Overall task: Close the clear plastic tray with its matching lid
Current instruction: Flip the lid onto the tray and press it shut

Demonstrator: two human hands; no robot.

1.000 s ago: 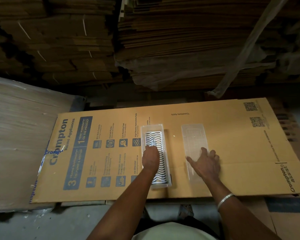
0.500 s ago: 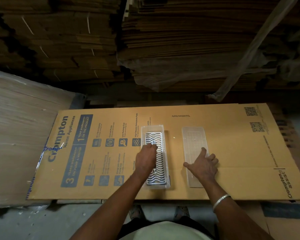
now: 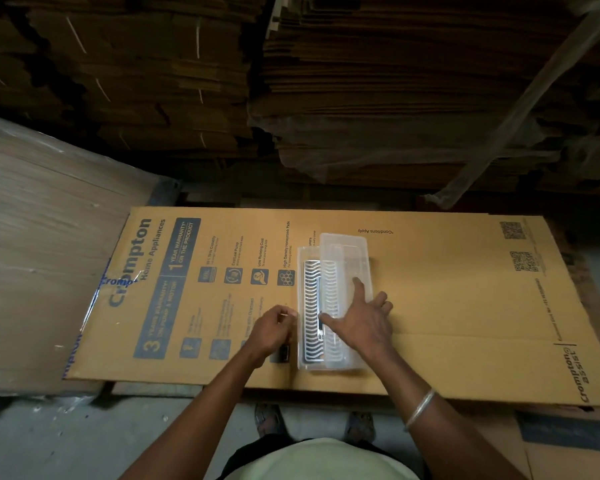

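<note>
Stacked flattened cartons (image 3: 395, 81) behind. Printed cardboard sheet (image 3: 447, 306) as bench. Clear tray (image 3: 302, 362) at centre, lid (image 3: 343, 251) overlapping, offset right. Right hand (image 3: 364, 323) spread flat on lid; left hand (image 3: 272, 329) pinching tray's left rim.

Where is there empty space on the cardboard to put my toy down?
Widest bare patch: right of the tray and lid, up to the QR codes. The printed panel left is also bare. Crowded around both hands.
</note>
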